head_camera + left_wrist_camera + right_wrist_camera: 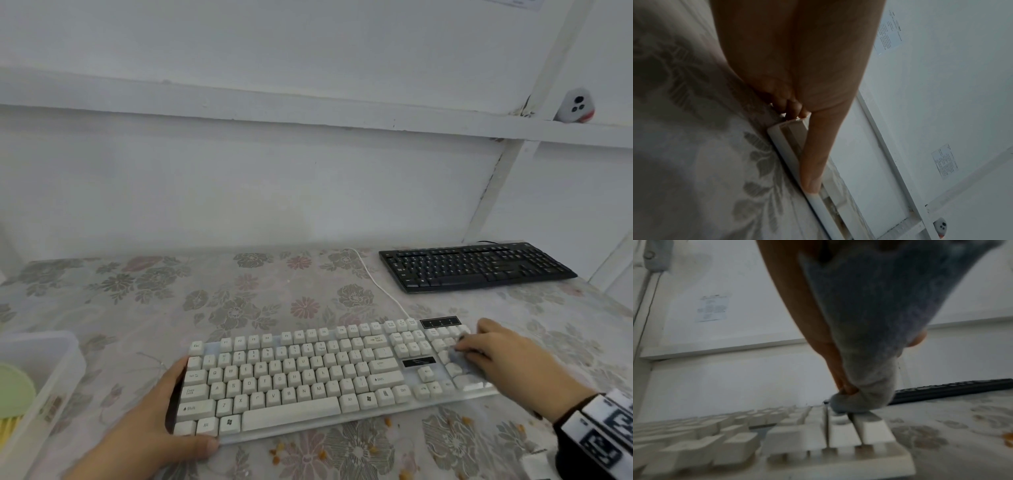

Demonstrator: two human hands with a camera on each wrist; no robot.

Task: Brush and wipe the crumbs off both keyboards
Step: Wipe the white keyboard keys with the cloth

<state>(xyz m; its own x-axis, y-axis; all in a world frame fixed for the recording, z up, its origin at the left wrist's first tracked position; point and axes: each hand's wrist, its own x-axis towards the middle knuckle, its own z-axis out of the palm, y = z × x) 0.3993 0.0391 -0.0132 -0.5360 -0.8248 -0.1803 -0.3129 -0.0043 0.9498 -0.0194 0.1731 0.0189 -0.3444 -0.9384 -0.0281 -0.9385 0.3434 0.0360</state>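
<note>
A white keyboard (308,373) lies on the flowered tablecloth near me. My left hand (164,411) grips its left end, thumb along the front edge (812,175), fingers curled behind the corner. My right hand (493,356) holds a grey cloth (865,340) bunched under its fingers and presses it on the number-pad keys (851,428) at the keyboard's right end. A black keyboard (476,267) sits at the far right of the table, untouched; its edge also shows low in the right wrist view (953,389).
Orange crumbs (387,423) are scattered on the cloth in front of the white keyboard and to its right (1007,437). A clear plastic box (41,383) with a green item stands at the left edge. The white cable (376,281) runs back toward the wall.
</note>
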